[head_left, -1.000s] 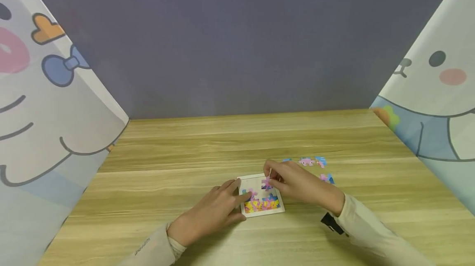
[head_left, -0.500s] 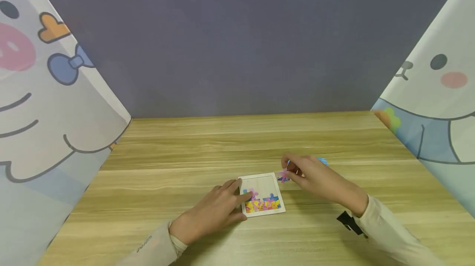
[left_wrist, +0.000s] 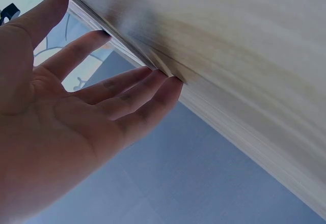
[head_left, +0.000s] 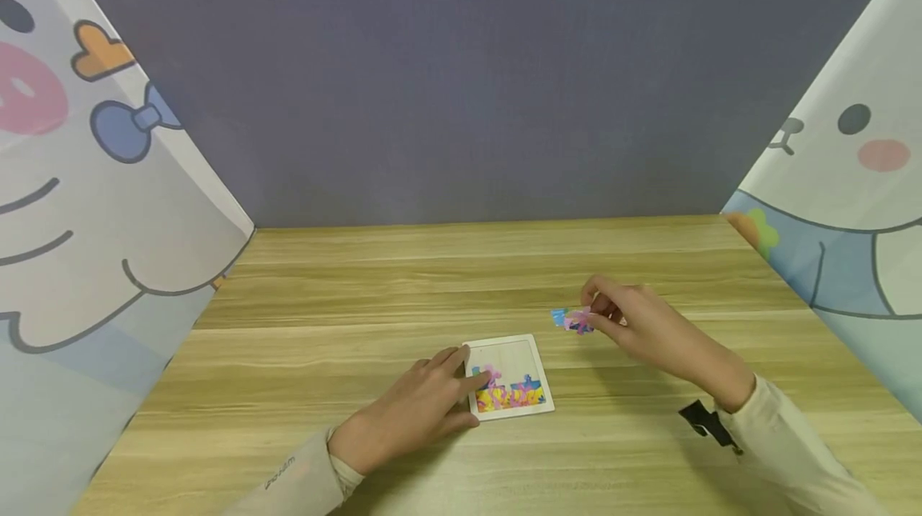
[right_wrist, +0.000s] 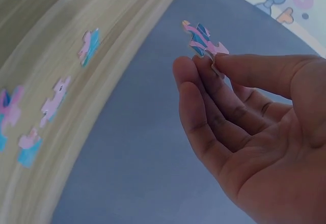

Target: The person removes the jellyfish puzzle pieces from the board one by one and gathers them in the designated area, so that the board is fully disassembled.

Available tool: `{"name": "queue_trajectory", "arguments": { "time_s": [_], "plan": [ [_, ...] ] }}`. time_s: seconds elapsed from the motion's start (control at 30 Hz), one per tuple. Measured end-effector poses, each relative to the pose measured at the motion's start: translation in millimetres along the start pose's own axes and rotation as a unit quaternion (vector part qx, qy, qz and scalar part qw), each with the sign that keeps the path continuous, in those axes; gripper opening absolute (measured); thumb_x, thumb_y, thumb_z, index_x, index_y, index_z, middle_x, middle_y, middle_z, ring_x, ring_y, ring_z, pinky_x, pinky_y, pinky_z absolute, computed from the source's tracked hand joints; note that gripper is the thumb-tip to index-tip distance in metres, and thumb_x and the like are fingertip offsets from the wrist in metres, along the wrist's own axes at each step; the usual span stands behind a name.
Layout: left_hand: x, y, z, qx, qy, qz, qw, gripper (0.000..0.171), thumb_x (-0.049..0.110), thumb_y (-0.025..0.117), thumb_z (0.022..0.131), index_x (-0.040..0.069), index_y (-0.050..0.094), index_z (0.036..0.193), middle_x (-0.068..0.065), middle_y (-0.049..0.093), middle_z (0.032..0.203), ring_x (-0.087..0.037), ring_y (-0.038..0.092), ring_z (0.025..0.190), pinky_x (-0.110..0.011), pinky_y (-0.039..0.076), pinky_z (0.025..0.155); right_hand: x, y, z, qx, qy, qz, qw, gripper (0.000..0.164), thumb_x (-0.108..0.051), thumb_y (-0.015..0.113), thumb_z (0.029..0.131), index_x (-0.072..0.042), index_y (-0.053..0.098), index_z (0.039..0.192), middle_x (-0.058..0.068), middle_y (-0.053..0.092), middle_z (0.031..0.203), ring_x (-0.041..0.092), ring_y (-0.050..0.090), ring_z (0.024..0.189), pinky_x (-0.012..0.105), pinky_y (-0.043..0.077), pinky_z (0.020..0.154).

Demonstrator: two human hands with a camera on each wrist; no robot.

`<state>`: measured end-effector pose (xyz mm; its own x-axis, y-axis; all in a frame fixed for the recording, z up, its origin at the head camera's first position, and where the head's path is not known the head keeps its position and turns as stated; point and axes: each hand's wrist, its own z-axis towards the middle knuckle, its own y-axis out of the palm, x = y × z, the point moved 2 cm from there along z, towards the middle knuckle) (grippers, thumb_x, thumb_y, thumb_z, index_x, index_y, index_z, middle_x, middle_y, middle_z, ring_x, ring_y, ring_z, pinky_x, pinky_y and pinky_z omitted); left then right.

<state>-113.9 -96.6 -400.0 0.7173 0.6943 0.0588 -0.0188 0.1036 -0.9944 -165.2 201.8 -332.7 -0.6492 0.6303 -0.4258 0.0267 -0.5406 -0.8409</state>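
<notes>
A white square puzzle tray (head_left: 544, 378) lies on the table. Joined yellow, pink and blue pieces (head_left: 515, 398) fill its lower part; bare backing shows above them. My left hand (head_left: 410, 418) rests at the tray's left side with fingers spread, one fingertip over the pieces; in the left wrist view, fingertips touch the edge. To the right, my right hand (head_left: 651, 332) pinches a pink and blue jigsaw piece (right_wrist: 200, 39) between thumb and fingers, raised off the table. Loose pieces (right_wrist: 55, 102) lie below that hand, mostly hidden by it in the head view.
The wooden table (head_left: 360, 284) ends at a grey back panel (head_left: 461, 100). Cartoon-printed panels (head_left: 843, 180) stand on both sides. A black strap-like item (head_left: 708, 423) shows beside the right sleeve.
My right hand has moved right and away from the tray, carrying the jigsaw piece from above the tray's upper right to near the loose pieces. The left hand stays put.
</notes>
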Motion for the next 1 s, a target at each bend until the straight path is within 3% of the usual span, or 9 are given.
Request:
{"name": "queue_trajectory", "arguments": {
  "time_s": [0.13,0.43,0.6,0.83,1.0],
  "plan": [
    [-0.7,-1.6,0.2,0.001,-0.001,-0.004,1.0,0.055,0.045,0.069,0.091,0.021,0.06,0.14,-0.021,0.053,0.138,-0.032,0.054,0.125,-0.049,0.054,0.089,6,-1,0,0.003,-0.008,0.002,1.0,0.019,0.002,0.071,0.089,-0.009,0.06,0.1,-0.004,0.069,0.08,0.004,0.063,0.068,0.024,0.051,0.058],
    [-2.0,-2.0,-0.3,0.001,0.002,-0.002,1.0,0.055,0.046,0.069,0.091,0.021,0.06,0.14,-0.022,0.053,0.138,-0.032,0.054,0.125,-0.049,0.054,0.09,26,0,0,-0.027,0.05,0.021,0.998,0.017,0.002,0.069,0.09,-0.008,0.06,0.1,-0.002,0.069,0.081,0.015,0.067,0.073,0.026,0.052,0.061],
    [-2.0,-0.9,-0.3,-0.002,0.005,0.001,1.0,0.056,0.046,0.068,0.092,0.021,0.059,0.141,-0.019,0.053,0.138,-0.03,0.054,0.125,-0.048,0.054,0.088,36,2,-1,-0.04,0.064,0.037,0.996,0.016,0.001,0.068,0.092,-0.008,0.059,0.101,-0.001,0.07,0.082,0.013,0.067,0.075,0.027,0.052,0.062],
    [-0.9,0.3,-0.8,-0.003,0.004,0.0,1.0,0.056,0.047,0.068,0.092,0.022,0.059,0.141,-0.019,0.053,0.138,-0.03,0.054,0.125,-0.047,0.054,0.088,45,5,-3,-0.057,0.067,0.066,0.994,0.017,0.001,0.069,0.091,-0.01,0.059,0.099,-0.002,0.07,0.084,0.011,0.066,0.077,0.027,0.052,0.063],
    [-0.8,0.1,-0.4,-0.004,-0.001,-0.008,1.0,0.056,0.046,0.068,0.092,0.022,0.059,0.141,-0.02,0.052,0.14,-0.032,0.053,0.127,-0.049,0.054,0.09,51,9,-3,-0.063,0.06,0.049,0.995,0.019,0.002,0.071,0.089,-0.01,0.059,0.098,-0.003,0.069,0.08,0.008,0.064,0.072,0.026,0.05,0.061]
  ]
}}
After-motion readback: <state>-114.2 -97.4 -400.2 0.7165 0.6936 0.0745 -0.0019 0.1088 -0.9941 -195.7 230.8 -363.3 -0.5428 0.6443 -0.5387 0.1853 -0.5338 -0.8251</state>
